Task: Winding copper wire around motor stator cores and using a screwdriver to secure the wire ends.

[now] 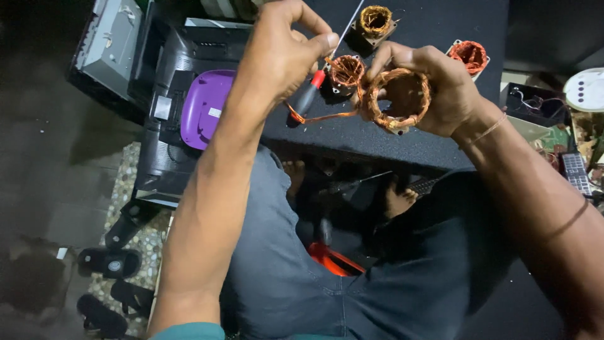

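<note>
The right hand (434,85) is closed around a ring-shaped copper coil (397,97), held up just above the near edge of the dark table (377,141). The left hand (283,53) has its fingers pinched together up near the top of the view; a flat strand of copper (318,117) runs from the coil toward it, though I cannot tell for sure whether the strand is actually in that pinch. A red-handled screwdriver (311,94) lies on the table right under the left hand.

3 more coils sit farther back — one (346,70) just behind the screwdriver, one (375,20) beyond it, one (469,55) past the right hand's knuckles. A purple lid (204,107) rests on dark equipment to the left.

To my eye, the unwinding would go best with the strand kept taut and drawn off in line with the turns, the right hand rotating the coil to feed it — a sideways tug looks likely to snag or kink the wire.
</note>
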